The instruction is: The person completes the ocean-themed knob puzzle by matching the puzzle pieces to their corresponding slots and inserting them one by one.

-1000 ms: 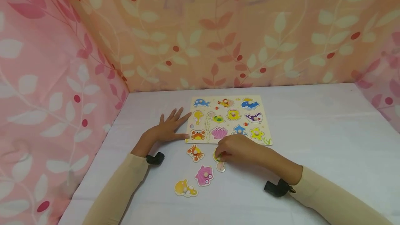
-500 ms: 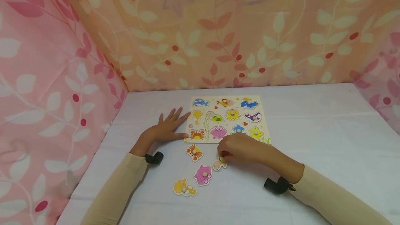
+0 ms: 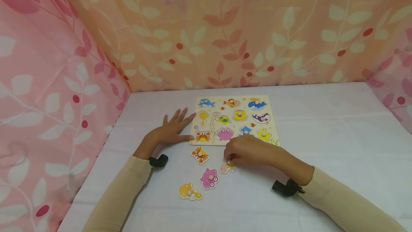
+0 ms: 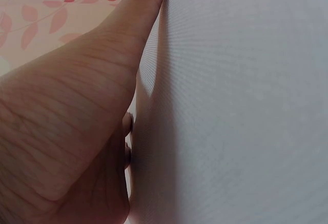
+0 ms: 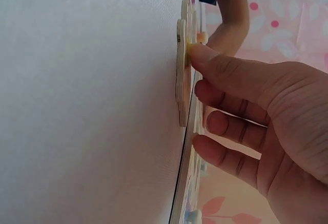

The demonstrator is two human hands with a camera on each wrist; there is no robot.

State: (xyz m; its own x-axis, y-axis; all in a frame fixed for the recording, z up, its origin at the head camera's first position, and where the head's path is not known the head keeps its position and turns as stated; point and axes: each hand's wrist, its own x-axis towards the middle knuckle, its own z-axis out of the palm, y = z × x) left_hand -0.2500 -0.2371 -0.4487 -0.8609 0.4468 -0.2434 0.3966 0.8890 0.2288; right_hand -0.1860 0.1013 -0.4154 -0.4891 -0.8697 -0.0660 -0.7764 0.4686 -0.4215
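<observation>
My right hand [image 3: 246, 150] pinches a turtle puzzle piece [image 3: 227, 168] just below the front edge of a wooden sea-animal puzzle board [image 3: 234, 128]. The turtle's pale head points left, and its shell is mostly hidden under the fingers. Seen edge-on in the right wrist view, the turtle piece [image 5: 181, 80] stays close to the white surface, the thumb at its top face. My left hand [image 3: 168, 130] lies with fingers spread, its fingertips right at the board's left edge. In the board, the turtle, seahorse, crab and shell places show printed pictures without knobs.
Loose on the white tabletop [image 3: 325, 142] lie a crab piece [image 3: 200, 155], a pink shell piece [image 3: 209, 178] and a yellow seahorse piece [image 3: 190, 191]. Several knobbed pieces, such as a yellow starfish [image 3: 264, 135], sit in the board. Patterned cloth [image 3: 199, 46] stands behind.
The turtle piece has turned in my right hand: its head pointed toward the table's front and now points left. My left hand has kept its place beside the board.
</observation>
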